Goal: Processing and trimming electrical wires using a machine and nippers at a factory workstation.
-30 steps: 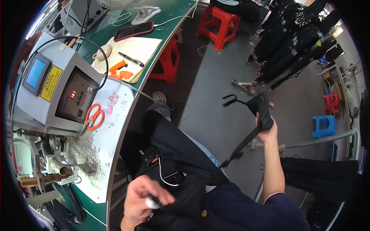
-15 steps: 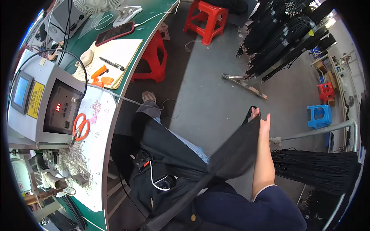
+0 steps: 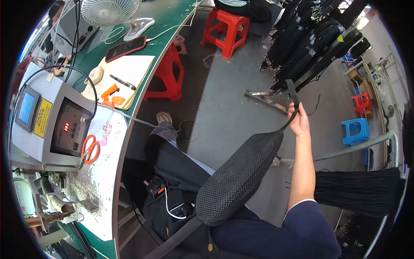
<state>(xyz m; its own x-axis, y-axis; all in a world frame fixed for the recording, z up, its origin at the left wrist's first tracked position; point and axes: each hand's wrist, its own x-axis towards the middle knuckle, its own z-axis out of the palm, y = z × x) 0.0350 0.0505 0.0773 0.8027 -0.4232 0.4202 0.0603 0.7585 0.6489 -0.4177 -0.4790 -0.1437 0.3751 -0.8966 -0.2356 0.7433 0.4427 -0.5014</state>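
My right hand (image 3: 299, 122) is raised at the right of the view, its fingers closed round a black strap (image 3: 293, 93). The strap's upper end sticks up above my fingers. Below, it runs into a long padded black mesh piece (image 3: 241, 177), stretched slantwise over my lap. From the mesh piece's lower end a wide black band (image 3: 177, 237) continues to the bottom edge. My left hand is out of view. Black cloth (image 3: 172, 159) covers my legs, with small black devices (image 3: 181, 210) and a white cable lying on it.
At left, a green table (image 3: 172, 26) holds a grey control box (image 3: 47, 116), orange-handled scissors (image 3: 90, 149), an open notebook (image 3: 138, 69), a phone (image 3: 126, 48) and a fan (image 3: 108, 11). Red stools (image 3: 226, 32), a blue stool (image 3: 355, 131) and hanging black cords (image 3: 353, 190) stand around.
My right hand has turned and moved slightly right and down, now gripping the strap. The dark fabric below it has swung round, showing its padded mesh face.
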